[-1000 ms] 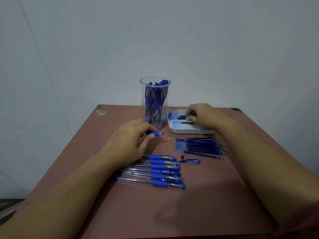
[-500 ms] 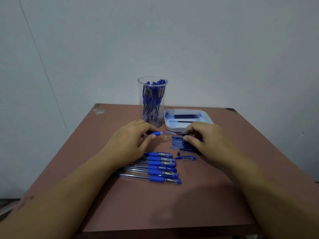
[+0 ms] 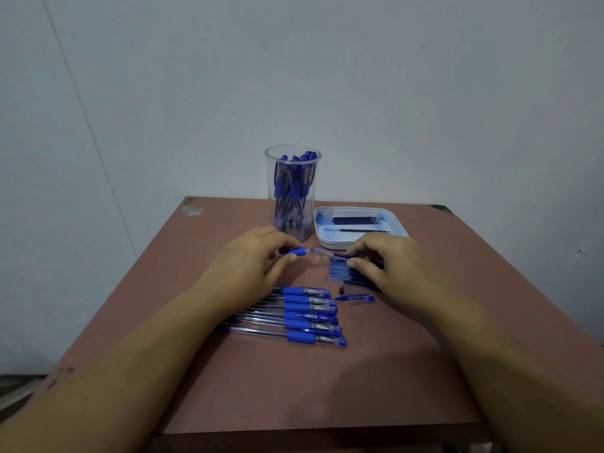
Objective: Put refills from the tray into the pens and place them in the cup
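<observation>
Clear cup (image 3: 292,178) holds pens; white tray (image 3: 359,245) holds refills.

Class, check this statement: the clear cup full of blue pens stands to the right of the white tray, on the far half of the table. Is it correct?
No. The head view shows the cup standing left of the white tray, not right. The rest holds.

Most of the pen barrel (image 3: 298,251) is covered by the fingers of the left hand (image 3: 251,259). The refill (image 3: 340,255) and the refill pile (image 3: 338,273) are partly hidden beneath the fingers of the right hand (image 3: 392,263). Tiny bits (image 3: 322,259) between the fingertips cannot be identified.
</observation>
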